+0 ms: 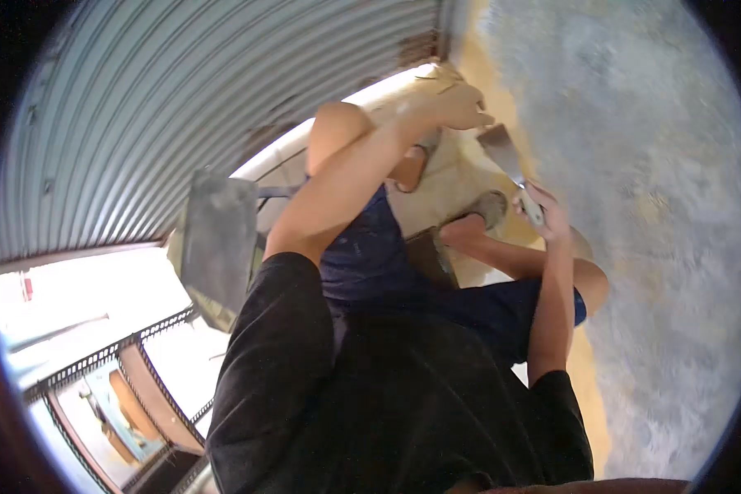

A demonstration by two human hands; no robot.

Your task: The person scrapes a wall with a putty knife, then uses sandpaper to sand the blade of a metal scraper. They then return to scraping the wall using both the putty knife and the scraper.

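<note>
My right hand (543, 210) is closed around the pale handle of a scraper (497, 146), whose wide metal blade points up and left, away from my body. Close to the blade's far edge is my left hand (461, 107), its fingers loosely bent and a gap between them, with nothing visible in it. Beside both hands rises a mottled grey wall (650, 189) with a yellowish band (496, 78) along its lower edge. The blade lies over or near this band; whether it touches is unclear.
My bent legs and sandalled feet (487, 210) are on a light floor (461, 173). A corrugated metal shutter (156, 107) stands at the left. Near my left arm is a dark grey panel (218, 230); a black-framed rack (132, 342) is at the lower left.
</note>
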